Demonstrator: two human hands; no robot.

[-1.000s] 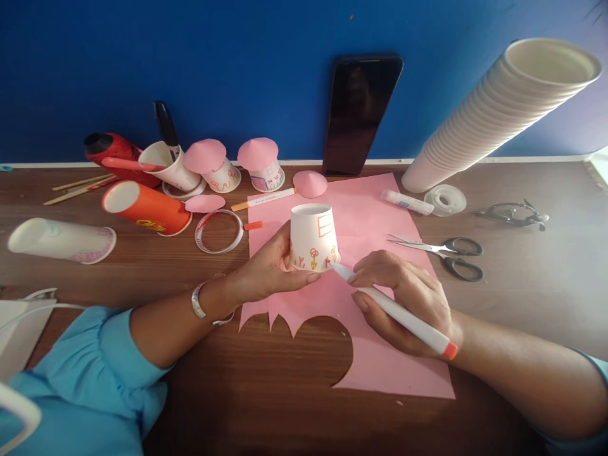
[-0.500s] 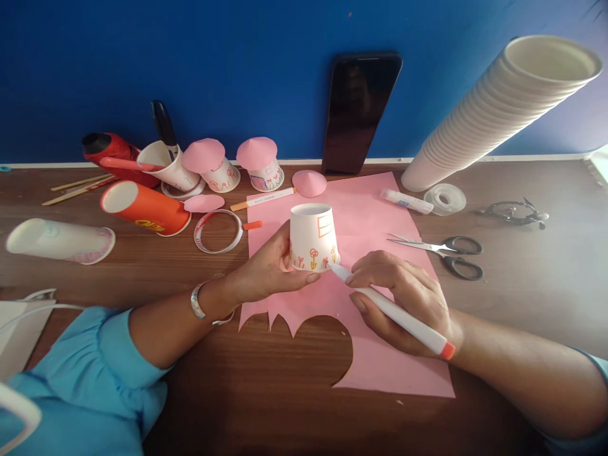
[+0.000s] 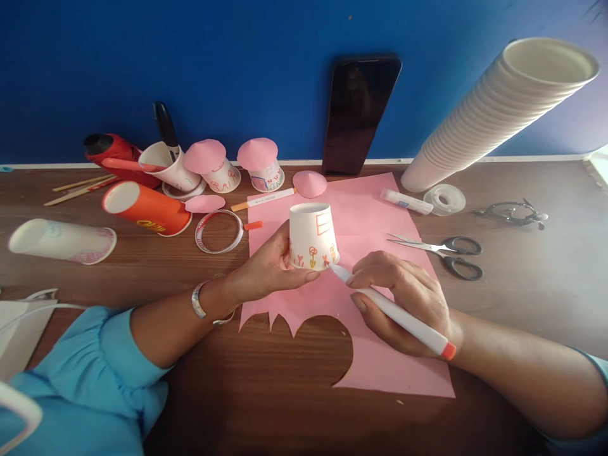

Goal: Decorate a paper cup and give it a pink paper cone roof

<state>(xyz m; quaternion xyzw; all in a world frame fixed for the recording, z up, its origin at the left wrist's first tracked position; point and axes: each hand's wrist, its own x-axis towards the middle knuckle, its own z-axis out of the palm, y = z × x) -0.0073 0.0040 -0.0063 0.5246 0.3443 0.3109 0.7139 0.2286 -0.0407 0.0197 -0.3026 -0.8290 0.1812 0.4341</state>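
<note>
Held in my left hand (image 3: pixel 270 266) is a short white paper cup (image 3: pixel 308 231), its fingers behind and its thumb along the lower rim. Orange and yellow flowers run round the cup's lower part, and an orange window outline is near its upper right. My right hand (image 3: pixel 403 301) grips a white felt-tip marker (image 3: pixel 399 320) with an orange end. The marker's tip is at the cup's lower right edge; whether it touches I cannot tell. Beneath both hands lies a cut sheet of pink paper (image 3: pixel 365 228). A pink paper cone (image 3: pixel 310 183) sits behind the cup.
Scissors (image 3: pixel 446 250), a glue stick (image 3: pixel 407 201) and a tape roll (image 3: pixel 445 199) lie right. A tall stack of cups (image 3: pixel 503 114) and a phone (image 3: pixel 361 117) stand at the back. Two cone-topped cups (image 3: pixel 266 176), a paper ring (image 3: pixel 218 232) and an orange cup (image 3: pixel 147 209) are left.
The view has shifted very slightly. Both hands, the cup and the marker stay almost where they were, with the marker tip still by the cup's lower edge.
</note>
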